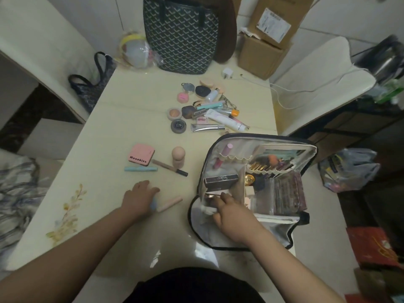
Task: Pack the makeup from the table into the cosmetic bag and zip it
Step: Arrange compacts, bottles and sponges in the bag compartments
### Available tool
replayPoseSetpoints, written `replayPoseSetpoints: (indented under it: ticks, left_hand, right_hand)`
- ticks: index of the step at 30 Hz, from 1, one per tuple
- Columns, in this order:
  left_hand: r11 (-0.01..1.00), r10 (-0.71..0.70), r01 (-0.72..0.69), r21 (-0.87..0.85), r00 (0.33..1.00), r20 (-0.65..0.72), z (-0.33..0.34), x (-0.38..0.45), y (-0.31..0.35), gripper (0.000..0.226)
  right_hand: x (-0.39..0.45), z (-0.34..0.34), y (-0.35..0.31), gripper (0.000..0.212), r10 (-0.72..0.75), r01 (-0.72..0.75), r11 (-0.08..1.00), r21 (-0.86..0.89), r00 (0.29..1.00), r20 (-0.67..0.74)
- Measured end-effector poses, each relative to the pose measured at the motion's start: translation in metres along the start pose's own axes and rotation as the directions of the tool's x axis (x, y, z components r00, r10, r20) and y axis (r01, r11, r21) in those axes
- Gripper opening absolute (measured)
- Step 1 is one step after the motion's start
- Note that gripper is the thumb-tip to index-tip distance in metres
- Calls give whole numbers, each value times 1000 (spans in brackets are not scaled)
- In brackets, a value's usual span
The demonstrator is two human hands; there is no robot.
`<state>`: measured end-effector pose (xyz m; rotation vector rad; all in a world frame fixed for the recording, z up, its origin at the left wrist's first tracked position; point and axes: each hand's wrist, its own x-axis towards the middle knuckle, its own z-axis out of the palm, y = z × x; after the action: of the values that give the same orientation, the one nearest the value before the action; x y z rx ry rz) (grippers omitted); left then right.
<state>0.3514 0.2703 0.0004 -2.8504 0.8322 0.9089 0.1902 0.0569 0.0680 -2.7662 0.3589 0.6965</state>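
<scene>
The cosmetic bag [303,217] lies unzipped at the right of the cream table [122,119], its compartments part filled. My right hand [231,213] reaches into its near-left compartment, fingers curled on a small rose-gold item [213,196]. My left hand [140,197] rests on the table over a pale blue item [153,204], beside a pink tube [170,203]. Loose nearby lie a pink Mooekiss compact [141,154], a teal stick [141,169], a beige concealer tube [170,168] and a peach sponge [178,156]. A pile of makeup [207,110] sits further back.
A dark patterned tote [181,33] stands at the table's far edge, with cardboard boxes [264,47] at the far right. A white charger [227,73] and cable lie behind the pile. White chairs stand at both sides. A smaller patterned bag [91,84] sits on the left.
</scene>
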Motion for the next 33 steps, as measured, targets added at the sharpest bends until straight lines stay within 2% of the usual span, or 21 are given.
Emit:
replayPoseSetpoints:
  ticks: [1,3,9,10,12,13,15,18,20,22,23,24,26,28,30,33]
  left_hand:
    - [999,-25,22,44,998,62,3,2,-3,53]
    - [998,-44,41,42,996,76,5,4,-2,57]
    - [990,-88,79,121,993,74,2,-2,1,62]
    - [986,-100,89,138,992,75,0,-4,1,64]
    - [982,-129,116,146,988,81,-4,-6,0,63]
    - [984,-138,127,125,987,81,-6,-6,-2,58]
    - [990,-133,130,60,990,42,-14,-10,-2,43]
    - [999,-34,27,-44,984,-172,-36,-25,8,27]
    - [949,30,-132,-285,941,-337,-57,-43,30,27]
    - [755,83,-335,-563,902,-425,-76,-60,62,33]
    - [664,117,-403,-630,888,-445,-81,-65,78,34]
    - [616,164,-452,-645,875,-456,-83,-66,92,34]
    - [634,246,-501,-589,853,-460,-78,-58,118,34]
    - [711,287,-507,-488,842,-456,-70,-44,138,34]
    - [792,291,-474,-384,847,-445,-63,-30,151,31]
    - [860,302,-434,-270,858,-417,-55,-16,160,27]
  right_hand:
    - [0,0,-2,72,-1,1,1000,-11,1000,-5]
    - [1,1,-3,86,-3,3,1000,-20,1000,-24]
    - [-2,1,-4,90,30,-30,1000,-1,1000,-10]
    - [-3,-1,-4,85,42,-42,999,10,999,-1]
    - [-4,-4,-5,62,73,-74,997,22,997,25]
    - [-4,-5,-5,52,79,-80,997,24,996,38]
    - [-4,-5,-5,45,78,-80,996,32,996,47]
    - [-4,-6,-6,45,72,-73,997,25,996,50]
    - [-4,-5,-7,48,68,-69,997,18,997,47]
    - [-5,-5,-7,51,59,-60,998,17,997,44]
    - [-5,-5,-7,50,58,-59,998,20,997,41]
    - [-5,-5,-7,48,58,-59,998,19,998,39]
    - [-7,-5,-8,47,54,-54,999,5,998,32]
    - [-8,-4,-8,54,57,-57,998,-9,998,27]
    - [-9,-3,-10,69,64,-64,998,-9,998,15]
    - [-8,0,-11,79,69,-69,997,21,998,9]
